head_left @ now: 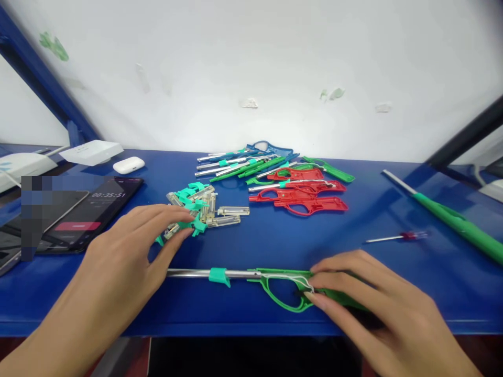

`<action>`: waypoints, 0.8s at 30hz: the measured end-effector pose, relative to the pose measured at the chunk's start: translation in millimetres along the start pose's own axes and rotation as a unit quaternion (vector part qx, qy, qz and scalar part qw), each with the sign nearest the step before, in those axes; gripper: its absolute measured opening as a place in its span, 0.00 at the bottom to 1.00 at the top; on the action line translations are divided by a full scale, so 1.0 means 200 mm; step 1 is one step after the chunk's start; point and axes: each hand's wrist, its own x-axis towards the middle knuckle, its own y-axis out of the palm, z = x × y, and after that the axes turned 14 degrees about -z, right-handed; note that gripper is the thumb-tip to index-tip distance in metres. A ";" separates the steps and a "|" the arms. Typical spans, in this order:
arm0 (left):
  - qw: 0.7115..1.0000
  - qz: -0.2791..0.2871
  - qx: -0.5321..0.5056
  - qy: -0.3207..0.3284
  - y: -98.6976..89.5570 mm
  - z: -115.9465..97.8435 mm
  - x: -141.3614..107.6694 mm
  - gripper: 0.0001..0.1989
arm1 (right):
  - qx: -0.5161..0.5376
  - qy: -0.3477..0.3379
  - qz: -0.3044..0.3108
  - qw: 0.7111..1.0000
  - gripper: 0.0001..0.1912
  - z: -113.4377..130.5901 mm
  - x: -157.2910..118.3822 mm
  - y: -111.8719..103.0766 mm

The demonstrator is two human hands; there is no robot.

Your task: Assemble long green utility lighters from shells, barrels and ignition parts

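My left hand (pixel 137 251) is closed in a pinch at the pile of small parts, thumb and forefinger on a teal plastic trigger (pixel 199 226). Around it lie several clear lighter fuel tanks (pixel 226 221) and more teal triggers. My right hand (pixel 377 303) holds the green handle of an open long-neck lighter (pixel 283 303), its fingertips by the white wire. The lighter lies near the table's front edge, its metal tube pointing left past my left hand. A teal piece (pixel 219 276) sits on the tube. My right palm and fingers hide part of the handle.
Open lighter halves in blue, green and red (pixel 302 196) are heaped at the back. A small screwdriver (pixel 396 237) and a closed green lighter (pixel 451 214) lie at right. Phones (pixel 106 209), a white earbud case (pixel 129 165) and white boxes stand left. A wall rises behind.
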 end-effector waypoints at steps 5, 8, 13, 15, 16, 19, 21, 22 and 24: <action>0.995 -0.070 0.008 -0.077 -0.06 -0.11 -0.04 0.11 | -0.015 -0.022 -0.002 1.000 0.07 0.00 -0.02 0.00; 0.991 -0.098 -0.060 -0.069 -0.08 -0.23 -0.08 0.09 | -0.034 -0.024 0.002 0.999 0.07 0.00 -0.03 0.00; 0.960 -0.058 -0.269 0.055 -0.01 -0.43 -0.05 0.09 | -0.045 -0.018 0.019 0.999 0.08 0.01 -0.05 0.00; 0.943 -0.029 -0.327 0.060 0.04 -0.49 -0.02 0.10 | -0.045 -0.015 0.025 0.999 0.08 0.02 -0.06 0.00; 0.938 0.035 -0.345 0.028 0.07 -0.51 -0.01 0.08 | -0.044 -0.015 0.028 0.999 0.08 0.02 -0.06 0.00; 0.909 0.018 -0.416 -0.022 0.10 -0.53 0.02 0.05 | -0.040 -0.011 0.023 0.999 0.08 0.03 -0.06 0.00; 0.897 0.031 -0.434 -0.084 0.10 -0.53 0.02 0.07 | -0.048 -0.012 0.013 0.999 0.10 0.03 -0.05 0.00; 0.891 0.051 -0.437 -0.113 0.10 -0.53 0.02 0.10 | -0.055 -0.015 0.007 0.998 0.12 0.04 -0.04 0.00; 0.881 0.084 -0.441 -0.151 0.09 -0.53 0.03 0.11 | -0.072 -0.025 0.002 0.997 0.14 0.04 -0.02 -0.01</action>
